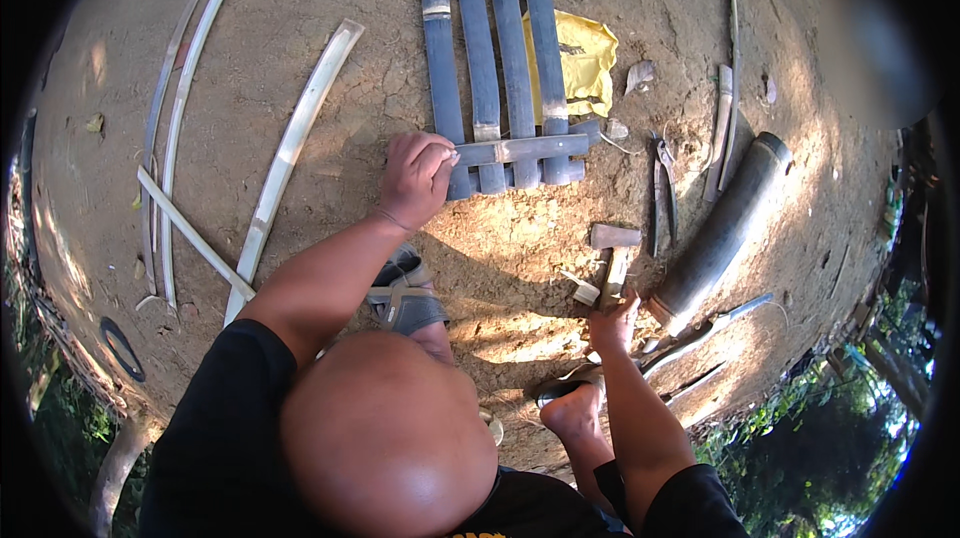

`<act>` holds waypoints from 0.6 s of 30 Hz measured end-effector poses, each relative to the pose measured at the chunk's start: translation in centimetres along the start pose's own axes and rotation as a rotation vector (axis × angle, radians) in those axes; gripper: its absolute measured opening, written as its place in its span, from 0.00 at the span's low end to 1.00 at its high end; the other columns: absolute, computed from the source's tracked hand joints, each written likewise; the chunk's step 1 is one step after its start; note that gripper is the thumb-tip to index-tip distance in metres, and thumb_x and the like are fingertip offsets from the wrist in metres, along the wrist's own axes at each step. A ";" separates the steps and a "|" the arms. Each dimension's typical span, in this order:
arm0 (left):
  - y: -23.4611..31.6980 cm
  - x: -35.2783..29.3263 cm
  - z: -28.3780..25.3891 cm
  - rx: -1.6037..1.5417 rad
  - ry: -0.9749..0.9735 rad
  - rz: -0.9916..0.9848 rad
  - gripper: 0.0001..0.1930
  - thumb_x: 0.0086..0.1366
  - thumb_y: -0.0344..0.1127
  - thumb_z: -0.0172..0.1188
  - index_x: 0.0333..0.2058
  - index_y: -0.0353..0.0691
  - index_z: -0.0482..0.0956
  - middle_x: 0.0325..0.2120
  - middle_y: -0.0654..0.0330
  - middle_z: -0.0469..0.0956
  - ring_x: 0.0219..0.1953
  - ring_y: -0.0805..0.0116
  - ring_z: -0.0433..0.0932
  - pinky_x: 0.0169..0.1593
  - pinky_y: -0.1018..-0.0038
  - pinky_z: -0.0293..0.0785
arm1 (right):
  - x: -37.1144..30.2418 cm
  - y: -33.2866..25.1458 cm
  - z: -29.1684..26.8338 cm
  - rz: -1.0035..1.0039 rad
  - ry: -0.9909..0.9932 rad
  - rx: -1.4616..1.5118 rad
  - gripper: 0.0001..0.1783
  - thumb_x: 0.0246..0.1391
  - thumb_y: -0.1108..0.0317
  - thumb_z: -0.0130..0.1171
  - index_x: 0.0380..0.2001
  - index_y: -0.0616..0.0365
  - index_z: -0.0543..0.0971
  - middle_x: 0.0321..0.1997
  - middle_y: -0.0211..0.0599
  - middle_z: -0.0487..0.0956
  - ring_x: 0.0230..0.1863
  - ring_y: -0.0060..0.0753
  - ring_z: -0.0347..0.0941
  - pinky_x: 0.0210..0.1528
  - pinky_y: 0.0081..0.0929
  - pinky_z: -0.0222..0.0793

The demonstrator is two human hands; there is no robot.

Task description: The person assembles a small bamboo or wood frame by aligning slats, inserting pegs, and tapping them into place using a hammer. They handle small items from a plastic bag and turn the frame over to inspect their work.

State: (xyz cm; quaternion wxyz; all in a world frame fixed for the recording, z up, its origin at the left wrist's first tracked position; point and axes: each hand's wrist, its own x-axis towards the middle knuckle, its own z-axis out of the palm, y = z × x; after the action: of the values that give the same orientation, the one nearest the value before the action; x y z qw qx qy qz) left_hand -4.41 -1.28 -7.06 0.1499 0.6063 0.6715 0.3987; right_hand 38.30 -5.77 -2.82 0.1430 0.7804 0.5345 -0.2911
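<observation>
A frame of dark bamboo slats [515,68] lies on the ground ahead, several upright strips joined by a crosspiece at the far end. A second bamboo crosspiece [530,150] lies over the near ends. My left hand [415,176] is closed at the left end of this crosspiece, fingers pinched together; a small pale speck shows at the fingertips, too small to name. Low to the right, my right hand [614,323] is wrapped round the handle of a hammer [615,238], whose head points away from me, apart from the frame.
A yellow sack [590,63] lies partly under the frame. Pliers [662,188], a thick bamboo tube [720,233] and a long blade [705,333] lie to the right. Split bamboo strips [290,148] are spread on the left. My sandalled foot [410,308] is near the frame.
</observation>
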 end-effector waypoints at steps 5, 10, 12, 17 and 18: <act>0.3 0.2 -0.2 -0.011 -0.008 0.021 0.08 0.57 0.23 0.64 0.31 0.40 0.74 0.35 0.61 0.79 0.39 0.57 0.76 0.47 0.62 0.68 | -1.2 0.8 0.2 -0.038 0.152 -0.059 0.34 0.47 0.66 0.61 0.57 0.58 0.62 0.51 0.55 0.70 0.52 0.61 0.69 0.55 0.53 0.66; -0.2 -0.5 -0.8 0.029 -0.001 -0.007 0.05 0.59 0.26 0.64 0.30 0.40 0.76 0.35 0.62 0.79 0.40 0.58 0.76 0.50 0.62 0.67 | -6.8 -3.3 -0.3 -0.203 0.079 0.247 0.20 0.54 0.68 0.62 0.48 0.61 0.69 0.33 0.46 0.73 0.32 0.45 0.71 0.38 0.44 0.70; -0.2 -0.4 -0.4 0.019 -0.009 -0.013 0.04 0.60 0.27 0.63 0.31 0.40 0.77 0.36 0.62 0.79 0.41 0.59 0.76 0.52 0.61 0.66 | -8.2 -5.6 -0.9 -0.266 -0.160 0.445 0.16 0.62 0.68 0.60 0.50 0.63 0.71 0.28 0.38 0.73 0.27 0.30 0.69 0.31 0.35 0.69; -0.1 -0.5 -1.0 0.034 -0.014 -0.030 0.02 0.61 0.30 0.63 0.32 0.42 0.78 0.36 0.62 0.79 0.42 0.59 0.76 0.54 0.59 0.64 | -8.3 -16.0 -1.8 -0.659 -0.255 0.215 0.23 0.67 0.64 0.53 0.60 0.63 0.68 0.42 0.61 0.78 0.36 0.65 0.78 0.38 0.51 0.75; 0.0 -0.5 -0.9 0.037 -0.003 -0.026 0.02 0.61 0.30 0.63 0.33 0.42 0.78 0.36 0.62 0.79 0.42 0.59 0.76 0.54 0.59 0.64 | -7.7 -17.8 -2.1 -0.684 -0.257 0.173 0.23 0.67 0.65 0.51 0.61 0.63 0.67 0.45 0.64 0.78 0.39 0.67 0.78 0.39 0.53 0.75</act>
State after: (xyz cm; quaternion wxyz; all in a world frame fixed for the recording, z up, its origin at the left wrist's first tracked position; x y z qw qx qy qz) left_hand -4.96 -2.04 -6.64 0.1448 0.6009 0.6862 0.3836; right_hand 20.58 -3.51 5.12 0.0372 0.5233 0.7154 -0.4615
